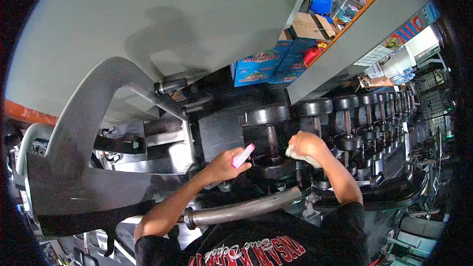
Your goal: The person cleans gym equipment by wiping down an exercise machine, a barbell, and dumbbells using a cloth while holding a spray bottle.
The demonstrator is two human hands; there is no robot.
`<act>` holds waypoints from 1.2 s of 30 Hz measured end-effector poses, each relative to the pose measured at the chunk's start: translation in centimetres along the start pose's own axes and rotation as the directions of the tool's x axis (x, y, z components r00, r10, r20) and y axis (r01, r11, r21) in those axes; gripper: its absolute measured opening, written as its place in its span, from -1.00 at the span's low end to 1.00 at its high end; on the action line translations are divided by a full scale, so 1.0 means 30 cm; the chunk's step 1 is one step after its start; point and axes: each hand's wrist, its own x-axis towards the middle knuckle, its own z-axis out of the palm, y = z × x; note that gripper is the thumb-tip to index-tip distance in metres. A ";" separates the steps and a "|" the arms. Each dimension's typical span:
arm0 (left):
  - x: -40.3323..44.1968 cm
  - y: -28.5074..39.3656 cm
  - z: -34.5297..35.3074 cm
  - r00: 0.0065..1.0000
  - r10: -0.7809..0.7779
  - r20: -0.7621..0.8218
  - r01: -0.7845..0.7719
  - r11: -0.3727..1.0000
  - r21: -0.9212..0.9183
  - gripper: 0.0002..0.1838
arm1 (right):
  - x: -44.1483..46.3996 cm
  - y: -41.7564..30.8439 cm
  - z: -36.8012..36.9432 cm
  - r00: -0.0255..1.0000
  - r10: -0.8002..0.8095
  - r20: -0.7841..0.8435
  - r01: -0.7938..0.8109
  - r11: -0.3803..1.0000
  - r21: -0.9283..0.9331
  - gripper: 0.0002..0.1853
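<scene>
My left hand (pixel 225 166) is closed around a white and pink bottle (pixel 243 156), which tilts up to the right. To its right, my right hand (pixel 307 145) is closed on a pale cloth (pixel 298 154) that hangs below the fingers. Between the two hands lies a black dumbbell (pixel 272 140) with a metal handle. Another dumbbell (pixel 316 108) sits just beyond my right hand. The part of the cloth inside my fist is hidden.
More dumbbells (pixel 347 102) run in rows to the right. A curved metal bar (pixel 246 210) crosses close to my body. A large grey machine frame (pixel 86 113) stands at left. Blue cartons (pixel 261 64) are stacked by the wall beyond.
</scene>
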 end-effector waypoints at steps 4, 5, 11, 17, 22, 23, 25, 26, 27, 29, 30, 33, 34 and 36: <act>0.001 0.031 0.021 0.988 -0.133 0.076 0.146 0.966 -0.211 -0.75 | 0.107 0.056 0.095 0.997 -0.062 -0.034 0.067 0.981 0.183 -0.67; -0.005 0.031 0.023 0.982 -0.158 0.099 0.178 0.951 -0.253 -0.75 | 0.131 0.028 0.143 0.996 -0.084 -0.003 0.081 0.962 0.262 -0.66; -0.003 0.046 0.005 0.996 -0.077 0.036 0.081 0.990 -0.115 -0.75 | 0.069 -0.047 0.148 0.998 0.055 -0.036 -0.048 0.986 0.159 -0.78; 0.010 0.031 -0.017 0.991 -0.086 -0.101 0.073 0.989 -0.126 -0.77 | -0.028 -0.171 -0.028 0.984 -0.180 -0.003 0.180 0.983 0.045 -0.82; 0.029 0.028 -0.046 0.977 -0.103 -0.184 0.092 0.993 -0.069 -0.79 | 0.143 -0.296 0.134 0.952 -0.296 -0.077 0.302 0.950 0.079 -0.76; 0.028 0.025 -0.047 0.978 -0.110 -0.176 0.100 0.993 -0.065 -0.79 | 0.198 -0.305 0.223 0.936 -0.324 -0.137 0.332 0.942 0.042 -0.73; 0.028 0.020 -0.044 0.976 -0.116 -0.182 0.102 0.991 -0.082 -0.79 | 0.213 -0.332 0.212 0.969 -0.181 -0.166 0.209 0.963 0.171 -0.68; 0.027 0.011 -0.043 0.980 -0.084 -0.180 0.072 0.995 -0.070 -0.78 | 0.166 -0.312 0.174 0.963 -0.223 -0.151 0.251 0.947 0.201 -0.67; 0.024 0.014 -0.040 0.983 -0.086 -0.163 0.075 0.995 -0.071 -0.78 | 0.134 -0.283 0.158 0.955 -0.262 -0.138 0.288 0.929 0.232 -0.66; 0.022 0.042 -0.038 0.978 -0.115 -0.171 0.109 0.993 -0.041 -0.78 | 0.120 -0.246 0.135 0.966 -0.239 0.094 0.238 0.971 0.025 -0.67; 0.019 0.039 -0.036 0.979 -0.116 -0.167 0.111 0.993 -0.038 -0.78 | 0.046 -0.234 0.094 0.961 -0.277 -0.002 0.277 0.958 0.068 -0.65; 0.016 0.018 -0.043 0.979 -0.070 -0.189 0.071 0.997 -0.001 -0.75 | -0.107 -0.138 0.039 0.954 -0.238 -0.181 0.267 0.951 0.154 -0.64; 0.015 0.013 -0.042 0.978 -0.072 -0.197 0.077 0.997 0.020 -0.74 | -0.130 -0.117 -0.003 0.979 -0.180 -0.091 0.193 0.967 0.169 -0.62; 0.014 0.016 -0.045 0.976 -0.067 -0.209 0.077 0.996 0.040 -0.72 | -0.107 -0.041 0.004 1.000 0.017 0.003 -0.017 1.000 -0.020 -0.67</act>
